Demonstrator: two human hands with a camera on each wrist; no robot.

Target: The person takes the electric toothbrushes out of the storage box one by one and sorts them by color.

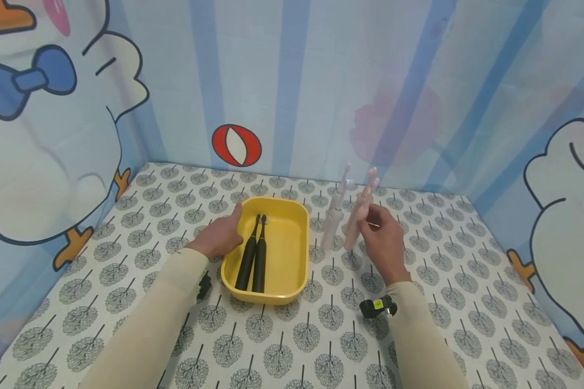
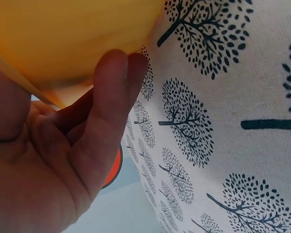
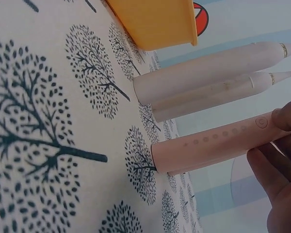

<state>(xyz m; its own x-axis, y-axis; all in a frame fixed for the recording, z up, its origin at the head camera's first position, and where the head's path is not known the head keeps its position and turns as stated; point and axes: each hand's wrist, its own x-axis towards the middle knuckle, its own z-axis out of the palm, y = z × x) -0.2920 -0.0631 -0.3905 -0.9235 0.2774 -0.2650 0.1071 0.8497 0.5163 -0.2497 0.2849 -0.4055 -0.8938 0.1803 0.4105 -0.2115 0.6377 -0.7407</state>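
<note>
My left hand [image 1: 220, 235] grips the left wall of a yellow tray [image 1: 287, 248], thumb over the rim and fingers along the outside. Inside the tray, a black electric toothbrush [image 1: 246, 265] lies beside another black electric toothbrush [image 1: 260, 266], heads toward the far end. Right of the tray, my right hand [image 1: 384, 240] pinches a pink electric toothbrush [image 3: 208, 148] near its button, the handle upright with its base at the cloth. A second pink one is mostly hidden behind it. Two pale electric toothbrushes [image 3: 208, 68] stand upright between the tray and the pink pair.
A white cloth [image 1: 331, 346] printed with dark trees covers the table. Behind it hangs a blue-striped curtain [image 1: 331, 81] with cartoon birds and a red ball print, close to the table's back edge.
</note>
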